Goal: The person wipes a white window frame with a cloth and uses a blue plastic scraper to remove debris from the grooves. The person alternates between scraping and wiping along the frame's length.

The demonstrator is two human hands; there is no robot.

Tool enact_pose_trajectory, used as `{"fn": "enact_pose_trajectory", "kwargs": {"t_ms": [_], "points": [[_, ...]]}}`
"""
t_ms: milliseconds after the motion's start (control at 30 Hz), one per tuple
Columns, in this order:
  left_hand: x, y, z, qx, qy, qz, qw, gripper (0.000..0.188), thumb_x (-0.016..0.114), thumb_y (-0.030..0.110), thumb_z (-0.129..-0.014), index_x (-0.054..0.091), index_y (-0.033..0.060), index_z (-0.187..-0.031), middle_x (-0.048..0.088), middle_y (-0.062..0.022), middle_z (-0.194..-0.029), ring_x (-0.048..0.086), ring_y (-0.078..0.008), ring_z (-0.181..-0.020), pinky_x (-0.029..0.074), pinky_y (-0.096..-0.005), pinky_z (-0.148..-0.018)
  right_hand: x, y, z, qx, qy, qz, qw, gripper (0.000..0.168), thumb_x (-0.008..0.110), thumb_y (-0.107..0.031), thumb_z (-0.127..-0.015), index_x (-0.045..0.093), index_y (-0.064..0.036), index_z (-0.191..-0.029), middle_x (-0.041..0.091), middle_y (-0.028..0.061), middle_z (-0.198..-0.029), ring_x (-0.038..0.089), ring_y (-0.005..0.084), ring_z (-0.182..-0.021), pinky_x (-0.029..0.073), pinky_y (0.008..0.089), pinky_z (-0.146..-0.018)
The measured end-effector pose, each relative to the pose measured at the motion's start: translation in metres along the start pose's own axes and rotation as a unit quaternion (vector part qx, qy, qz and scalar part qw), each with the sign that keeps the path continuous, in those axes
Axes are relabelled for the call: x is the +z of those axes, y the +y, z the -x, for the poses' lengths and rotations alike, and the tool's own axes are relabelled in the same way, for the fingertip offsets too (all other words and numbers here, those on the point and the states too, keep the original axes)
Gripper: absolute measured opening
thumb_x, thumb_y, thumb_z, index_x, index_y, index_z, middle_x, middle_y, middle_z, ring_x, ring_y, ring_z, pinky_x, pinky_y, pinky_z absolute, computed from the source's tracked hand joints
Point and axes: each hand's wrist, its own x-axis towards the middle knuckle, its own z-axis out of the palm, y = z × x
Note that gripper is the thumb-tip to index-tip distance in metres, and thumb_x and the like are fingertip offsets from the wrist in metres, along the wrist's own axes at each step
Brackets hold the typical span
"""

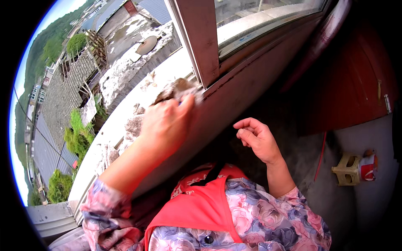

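Note:
My left hand (165, 120) reaches over the window sill (91, 155) and grips a crumpled, dirty cloth (179, 89), blurred as if moving. The cloth touches the window track beside the lower corner of the sliding window frame (201, 47). More crumpled greyish cloth (133, 125) lies on the sill behind my left wrist. My right hand (257, 139) hangs over the dark floor, away from the window, fingers loosely curled with nothing seen in them.
Behind the glass pane (267, 18) is an outer ledge. Tiled roofs (66, 97) and greenery lie outside at the left. On the right are a reddish-brown wooden panel (348, 91), a yellowish plastic stool (347, 169) and a red-and-white container (367, 168) on the floor.

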Motion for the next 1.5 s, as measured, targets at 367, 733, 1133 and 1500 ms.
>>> {"fn": "enact_pose_trajectory", "kwargs": {"t_ms": [367, 733, 1133, 1500], "points": [[0.027, -0.014, 0.000, 0.017, 0.081, -0.010, 0.997, 0.023, 0.058, 0.020, -0.079, 0.048, 0.0107, -0.097, 0.055, -0.0118, -0.071, 0.058, -0.0317, -0.062, 0.046, -0.0426, -0.052, 0.008, 0.005, -0.001, 0.006, -0.027, -0.020, 0.999, 0.014, 0.054, -0.009, -0.086, 0.056, -0.002, -0.098, 0.056, -0.0014, -0.075, 0.046, 0.0024, -0.061, 0.039, 0.0153, -0.056], [-0.040, -0.037, 0.085, -0.143, -0.076, 0.075, 0.984, 0.016, 0.059, 0.016, -0.079, 0.052, 0.0065, -0.089, 0.055, -0.0158, -0.063, 0.057, -0.0349, -0.061, 0.044, -0.0416, -0.053, -0.002, 0.005, 0.003, 0.010, -0.035, -0.002, 0.999, 0.016, 0.054, -0.010, -0.086, 0.056, -0.001, -0.099, 0.057, -0.0023, -0.075, 0.047, 0.0020, -0.064, 0.041, 0.0168, -0.057], [0.006, 0.047, 0.084, -0.209, 0.105, 0.324, 0.917, 0.029, 0.054, 0.011, -0.084, 0.042, -0.0016, -0.107, 0.057, -0.0208, -0.074, 0.058, -0.0385, -0.062, 0.046, -0.0434, -0.056, 0.072, -0.025, -0.003, 0.060, -0.311, -0.071, 0.946, 0.044, 0.046, -0.033, -0.093, 0.045, 0.000, -0.121, 0.057, 0.0005, -0.085, 0.051, 0.0058, -0.068, 0.044, 0.0189, -0.062], [-0.003, -0.005, 0.054, 0.009, 0.175, 0.125, 0.977, 0.044, 0.066, 0.011, -0.071, 0.052, 0.0062, -0.112, 0.054, -0.0125, -0.092, 0.053, -0.0285, -0.086, 0.043, -0.0373, -0.074, 0.070, -0.031, -0.029, -0.020, -0.162, -0.023, 0.986, 0.024, 0.046, -0.023, -0.092, 0.052, -0.001, -0.099, 0.058, 0.0041, -0.079, 0.054, 0.0060, -0.061, 0.044, 0.0183, -0.051]]}}
